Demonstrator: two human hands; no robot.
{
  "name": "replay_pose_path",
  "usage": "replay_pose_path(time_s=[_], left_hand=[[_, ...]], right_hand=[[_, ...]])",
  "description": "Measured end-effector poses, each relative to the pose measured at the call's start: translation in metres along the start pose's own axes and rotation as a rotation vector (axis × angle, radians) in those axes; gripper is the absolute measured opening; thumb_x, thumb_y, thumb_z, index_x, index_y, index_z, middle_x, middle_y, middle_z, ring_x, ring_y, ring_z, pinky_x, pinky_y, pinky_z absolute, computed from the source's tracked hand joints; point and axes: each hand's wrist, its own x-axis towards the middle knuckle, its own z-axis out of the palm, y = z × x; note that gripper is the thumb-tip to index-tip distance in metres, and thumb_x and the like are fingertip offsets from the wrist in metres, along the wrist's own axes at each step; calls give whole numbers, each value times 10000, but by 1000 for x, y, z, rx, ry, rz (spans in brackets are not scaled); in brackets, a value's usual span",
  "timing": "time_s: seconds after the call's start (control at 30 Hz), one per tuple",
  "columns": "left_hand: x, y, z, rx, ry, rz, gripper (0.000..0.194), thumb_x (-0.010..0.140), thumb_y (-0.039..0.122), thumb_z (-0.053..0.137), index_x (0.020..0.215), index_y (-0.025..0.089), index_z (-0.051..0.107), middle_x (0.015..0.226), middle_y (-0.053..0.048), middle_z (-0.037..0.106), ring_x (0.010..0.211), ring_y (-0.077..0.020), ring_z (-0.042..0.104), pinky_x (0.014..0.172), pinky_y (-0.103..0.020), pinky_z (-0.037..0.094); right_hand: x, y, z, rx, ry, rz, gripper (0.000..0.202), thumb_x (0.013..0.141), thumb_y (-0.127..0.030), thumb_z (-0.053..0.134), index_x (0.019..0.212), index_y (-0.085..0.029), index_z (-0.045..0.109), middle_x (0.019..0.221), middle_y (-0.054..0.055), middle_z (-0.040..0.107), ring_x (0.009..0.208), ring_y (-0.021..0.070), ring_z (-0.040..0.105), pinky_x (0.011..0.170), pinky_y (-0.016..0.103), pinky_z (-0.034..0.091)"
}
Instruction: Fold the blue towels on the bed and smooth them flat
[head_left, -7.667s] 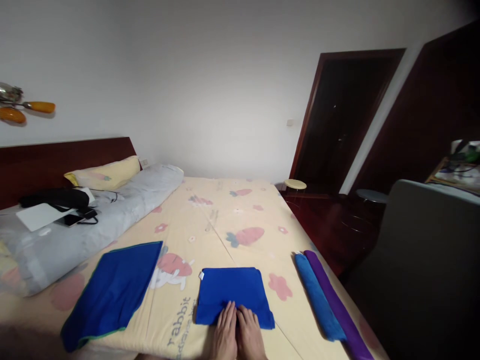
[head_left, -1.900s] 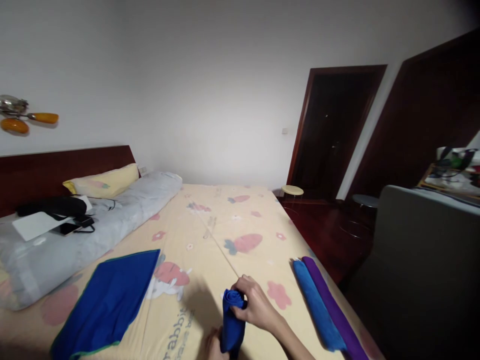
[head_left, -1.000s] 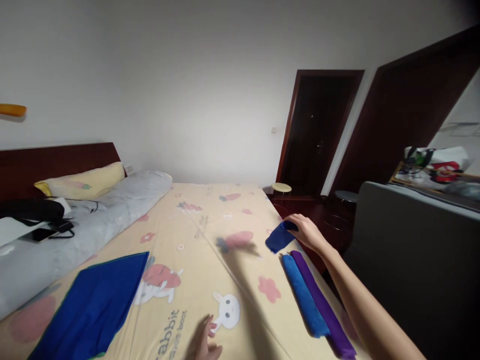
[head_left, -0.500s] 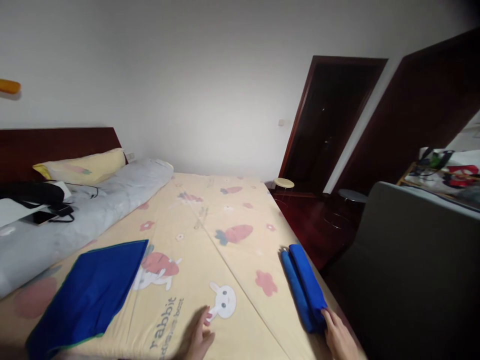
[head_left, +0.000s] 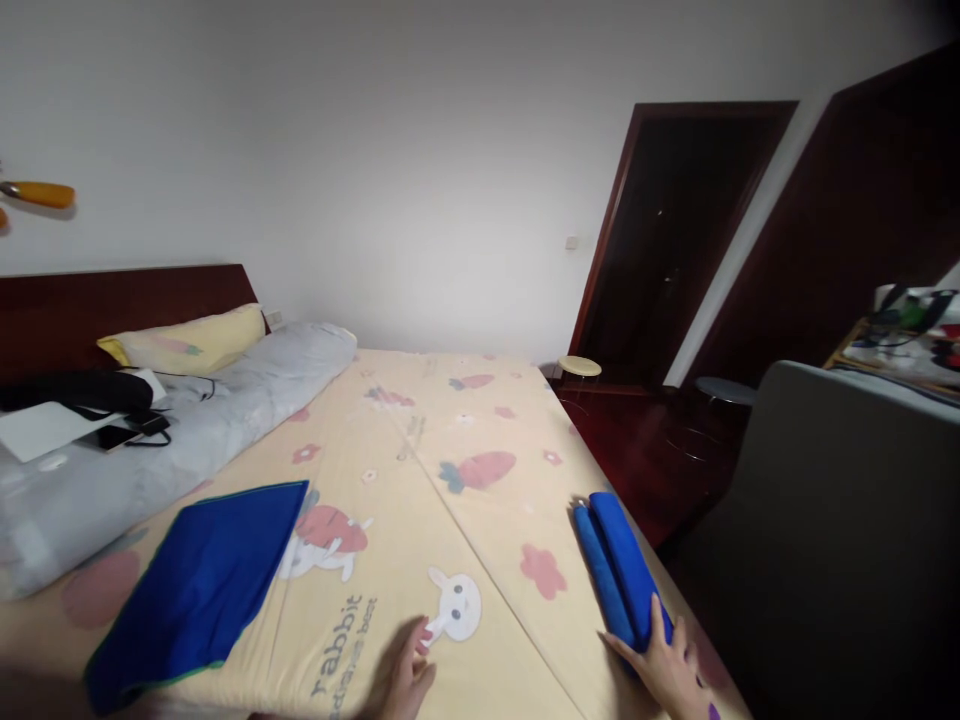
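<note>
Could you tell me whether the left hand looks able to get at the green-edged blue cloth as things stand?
Probably yes: the left hand appears to hold nothing, and only patterned bedsheet shows between it and the green-edged blue cloth.

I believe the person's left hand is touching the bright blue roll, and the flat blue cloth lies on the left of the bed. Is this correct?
Not quite: the head view shows the right hand touching the bright blue roll, not the left hand. The flat blue cloth does lie on the left of the bed.
</note>
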Motion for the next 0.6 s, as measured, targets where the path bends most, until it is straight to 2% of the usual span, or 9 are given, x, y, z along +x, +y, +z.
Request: replay_pose_path(time_s=[0.13, 0.27, 0.4, 0.5, 0.6], left_hand=[[0, 6, 0, -11, 8, -13, 560, 681, 355, 597, 1230, 248, 571, 1087, -70, 640, 899, -204, 593, 827, -337, 509], [0, 11, -1, -36, 22, -26, 560, 646, 376, 609, 1189, 241, 600, 1039, -61, 650, 858, -195, 596, 791, -319, 516], [0, 15, -1, -27, 31, -52, 521, 629, 371, 605, 1134, 248, 629, 1046, -63, 663, 876, -211, 609, 815, -330, 512], [1, 14, 0, -34, 24, -62, 502, 627, 377, 599, 1108, 235, 636, 1045, -74, 667, 870, -216, 612, 818, -338, 509], [4, 11, 2, -54, 24, -56, 503, 613, 410, 599, 1078, 223, 645, 1027, -77, 667, 834, -211, 611, 799, -333, 513]], right_hand=[[0, 10, 18, -14, 16, 8, 1155, 495, -848, 357, 1488, -302, 131, 1503, 232, 239, 1286, 556, 367, 913, 736, 319], [1, 14, 17, -76, 19, -14, 1081, 558, -735, 409, 1489, -254, 142, 1334, 255, 429, 1162, 528, 509, 865, 699, 373], [1, 16, 5, -124, -5, -71, 931, 640, -609, 403, 1473, -235, 223, 1052, 185, 592, 1003, 472, 617, 806, 649, 438], [-2, 12, -9, -88, -48, -104, 863, 649, -495, 392, 1457, -213, 276, 864, 116, 606, 864, 414, 667, 749, 563, 501], [-7, 11, -27, -8, -72, -98, 831, 652, -445, 386, 1443, -204, 305, 805, 92, 610, 823, 390, 678, 740, 516, 529]])
